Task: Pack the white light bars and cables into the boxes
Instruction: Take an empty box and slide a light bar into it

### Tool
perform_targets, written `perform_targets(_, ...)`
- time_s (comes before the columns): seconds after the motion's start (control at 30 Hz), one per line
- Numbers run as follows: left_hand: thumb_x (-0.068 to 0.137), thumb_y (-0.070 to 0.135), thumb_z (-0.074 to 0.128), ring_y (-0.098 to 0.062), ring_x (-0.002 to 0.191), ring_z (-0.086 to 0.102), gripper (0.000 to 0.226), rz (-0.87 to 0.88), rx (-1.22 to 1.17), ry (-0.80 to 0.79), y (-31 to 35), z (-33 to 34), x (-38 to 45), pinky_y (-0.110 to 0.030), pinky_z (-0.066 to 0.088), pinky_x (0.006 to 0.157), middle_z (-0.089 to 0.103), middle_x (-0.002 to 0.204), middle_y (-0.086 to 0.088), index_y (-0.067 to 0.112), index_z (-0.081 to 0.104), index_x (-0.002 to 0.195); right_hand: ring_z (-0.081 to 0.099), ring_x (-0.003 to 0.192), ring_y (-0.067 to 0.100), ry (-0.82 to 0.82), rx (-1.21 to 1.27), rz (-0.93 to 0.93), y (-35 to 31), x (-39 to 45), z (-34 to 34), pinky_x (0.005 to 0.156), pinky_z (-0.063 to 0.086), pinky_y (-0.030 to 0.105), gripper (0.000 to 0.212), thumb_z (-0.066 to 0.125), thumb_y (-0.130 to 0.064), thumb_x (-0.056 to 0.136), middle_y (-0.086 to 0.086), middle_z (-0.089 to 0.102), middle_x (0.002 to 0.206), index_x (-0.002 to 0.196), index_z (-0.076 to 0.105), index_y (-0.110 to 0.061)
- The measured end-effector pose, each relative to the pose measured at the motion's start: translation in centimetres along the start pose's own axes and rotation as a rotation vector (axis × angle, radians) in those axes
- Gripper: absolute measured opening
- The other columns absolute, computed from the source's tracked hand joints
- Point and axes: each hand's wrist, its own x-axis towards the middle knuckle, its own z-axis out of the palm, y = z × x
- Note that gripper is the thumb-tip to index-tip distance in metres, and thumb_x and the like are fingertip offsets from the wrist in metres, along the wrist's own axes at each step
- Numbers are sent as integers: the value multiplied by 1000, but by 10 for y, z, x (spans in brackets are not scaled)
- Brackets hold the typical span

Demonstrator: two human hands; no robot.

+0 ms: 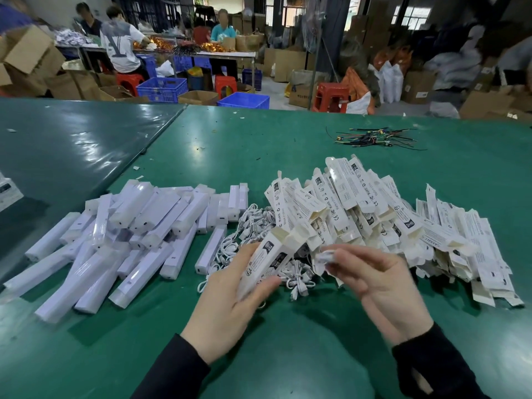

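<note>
Holding the open-ended box (267, 256) firmly in the left hand (227, 306), near the worktop's middle, steady its mouth while the right hand (374, 286), pinching a coiled cable (325, 258), feeds it in.

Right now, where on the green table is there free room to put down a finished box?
Bare green table lies near the person, between both sleeves and before the piles. More bare table lies beyond the piles, up to the loose wires. Crowded: light bars on the left, cables in the middle, boxes on the right.

Two hands (227, 295), three red stools (331, 96)
</note>
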Motion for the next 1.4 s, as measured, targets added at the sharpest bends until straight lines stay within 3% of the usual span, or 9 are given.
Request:
perform_targets(0.2,88,66,39,-11,79,59,45,72,395,-129,-4,-4,-4,-35,49,74,66,93,14,51,30,129,72,80,13,15,-450,-579,-1,-4,16,71,55,16,9,80,-13,67,-1,76,89,75,80,-15)
perform_targets(0.37,89,66,38,-9,76,56,44,144,459,-86,-2,-6,-6,-29,49,64,66,96,18,50,32,129,72,81,14,28,-673,-593,1,4,13,74,57,25,11,81,-16,67,-9,75,83,77,78,-19)
perform_targets(0.53,92,52,43,-9,76,49,40,244,614,-48,4,-8,-5,-15,29,50,64,88,21,36,46,128,72,83,10,-22,-743,-640,4,3,15,77,54,20,9,81,-16,69,-12,75,83,78,79,-18)
perform_targets(0.63,91,51,43,-8,76,54,40,257,623,-94,6,-10,-5,-20,40,50,67,97,20,38,46,129,72,81,12,-81,-710,-601,3,2,17,77,55,21,8,81,-16,69,-10,75,83,76,79,-19)
perform_targets(0.8,91,50,47,-6,73,54,41,242,515,-161,8,-10,-6,-18,38,54,63,97,18,42,44,131,70,76,18,-129,-481,-390,-2,2,13,76,57,23,15,83,-18,62,0,67,91,73,74,-15)
perform_targets(0.93,92,62,34,-10,83,60,46,205,507,-274,2,-9,-6,-28,47,67,66,106,17,48,29,136,68,70,17,-194,-458,-292,-9,2,7,72,56,21,18,83,-11,58,8,68,76,71,71,-5)
perform_targets(1.07,92,66,28,-11,86,58,49,232,540,-341,0,-8,-6,-23,39,66,66,107,15,50,23,138,69,64,15,-124,-516,-184,-5,1,7,65,55,18,19,86,-14,55,8,73,69,71,74,-11)
perform_targets(1.2,92,65,25,-8,91,59,48,241,545,-345,1,-11,-5,-26,45,70,63,116,19,53,19,138,69,58,16,-113,-543,-128,-2,2,10,57,50,16,14,86,-7,62,10,72,65,68,74,-12)
perform_targets(1.4,95,62,30,-6,87,58,44,236,538,-364,4,-11,-5,-26,47,68,63,112,21,51,26,137,67,58,13,-84,-521,-68,-2,0,9,58,49,15,24,86,-23,49,10,72,66,66,74,-10)
